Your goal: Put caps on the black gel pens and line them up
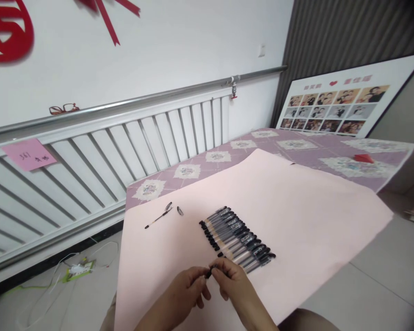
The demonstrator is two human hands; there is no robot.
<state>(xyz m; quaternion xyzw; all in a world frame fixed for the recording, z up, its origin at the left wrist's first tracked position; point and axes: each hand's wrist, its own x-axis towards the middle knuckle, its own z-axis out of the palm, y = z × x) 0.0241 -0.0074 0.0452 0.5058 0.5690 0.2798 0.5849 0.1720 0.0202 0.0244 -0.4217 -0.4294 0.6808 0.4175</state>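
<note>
My left hand and my right hand meet over the front of the pink sheet, fingers pinched. Between their fingertips is a small black pen part, mostly covered, so its exact kind is hard to make out. Just beyond the right hand, a row of capped black gel pens lies side by side, slanting across the sheet. Farther left lies an uncapped pen. One loose pen cap is near its tip, and another cap lies slightly right of that.
The pink sheet covers a table with a purple patterned cloth. Behind stands a white radiator bearing a pink note. A red paper piece lies far right, near a framed photo board. A power strip is on the floor.
</note>
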